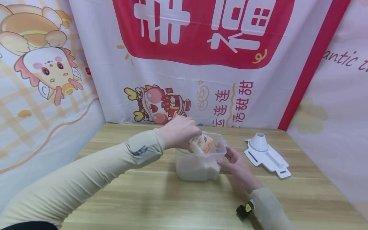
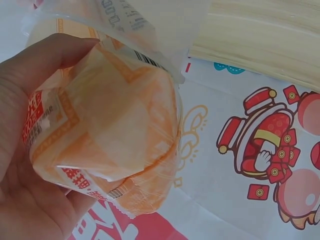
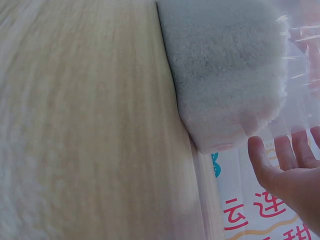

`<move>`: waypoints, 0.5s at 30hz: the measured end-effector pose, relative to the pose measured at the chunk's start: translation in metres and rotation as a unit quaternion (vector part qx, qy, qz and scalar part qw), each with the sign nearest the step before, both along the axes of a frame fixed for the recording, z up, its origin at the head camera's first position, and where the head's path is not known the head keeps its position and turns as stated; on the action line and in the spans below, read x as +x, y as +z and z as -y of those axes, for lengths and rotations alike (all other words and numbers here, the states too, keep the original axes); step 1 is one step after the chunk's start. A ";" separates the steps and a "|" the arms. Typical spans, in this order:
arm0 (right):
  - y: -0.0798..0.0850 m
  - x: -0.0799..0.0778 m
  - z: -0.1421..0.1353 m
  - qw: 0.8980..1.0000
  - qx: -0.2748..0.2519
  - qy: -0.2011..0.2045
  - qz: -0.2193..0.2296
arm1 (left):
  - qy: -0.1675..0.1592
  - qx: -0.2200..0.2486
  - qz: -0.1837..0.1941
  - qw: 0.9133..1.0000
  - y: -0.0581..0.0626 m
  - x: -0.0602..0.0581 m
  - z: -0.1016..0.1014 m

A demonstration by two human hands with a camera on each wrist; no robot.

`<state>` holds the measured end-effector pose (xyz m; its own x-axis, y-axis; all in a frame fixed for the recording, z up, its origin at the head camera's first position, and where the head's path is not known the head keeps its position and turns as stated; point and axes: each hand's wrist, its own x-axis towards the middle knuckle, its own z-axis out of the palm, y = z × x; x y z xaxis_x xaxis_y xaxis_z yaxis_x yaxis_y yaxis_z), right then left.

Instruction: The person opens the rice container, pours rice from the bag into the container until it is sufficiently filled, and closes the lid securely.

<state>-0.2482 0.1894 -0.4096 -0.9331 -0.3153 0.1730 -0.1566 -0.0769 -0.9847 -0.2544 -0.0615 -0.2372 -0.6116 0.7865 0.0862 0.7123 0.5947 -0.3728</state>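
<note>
A clear plastic container (image 1: 198, 167) stands on the table with white grains (image 3: 225, 65) filling its lower part. My left hand (image 1: 179, 131) grips an orange-and-white printed plastic bag (image 2: 120, 115) above it, the bag's lower end inside the container's rim. In the left wrist view the bag is crumpled, with red lettering and a barcode, and the thumb presses its upper side. My right hand (image 1: 237, 166) holds the container's right end, thumb near the front corner and fingers along the side. The right wrist view has these fingertips (image 3: 256, 145) against the translucent wall.
A white plastic piece (image 1: 270, 159) with a cone-shaped spout (image 1: 258, 142) lies on the wooden table (image 1: 138, 198), right of the container. Printed cloth (image 1: 169, 76) hangs behind the table and along both sides. A small black device (image 1: 244, 209) sits at the right wrist.
</note>
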 end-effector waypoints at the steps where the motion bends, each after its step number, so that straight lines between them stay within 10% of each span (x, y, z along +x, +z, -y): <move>1: 0.000 0.000 0.000 1.000 0.001 0.000 0.000 | -0.002 0.001 0.000 1.000 0.000 0.000 0.000; 15: 0.000 -0.001 0.000 1.000 0.011 -0.004 0.012 | -0.022 -0.008 -0.007 1.000 -0.002 0.000 -0.003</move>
<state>-0.2488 0.1898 -0.4098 -0.9394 -0.3113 0.1436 -0.1338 -0.0530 -0.9896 -0.2548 -0.0590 -0.2396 -0.5755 0.8137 0.0817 0.7317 0.5570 -0.3928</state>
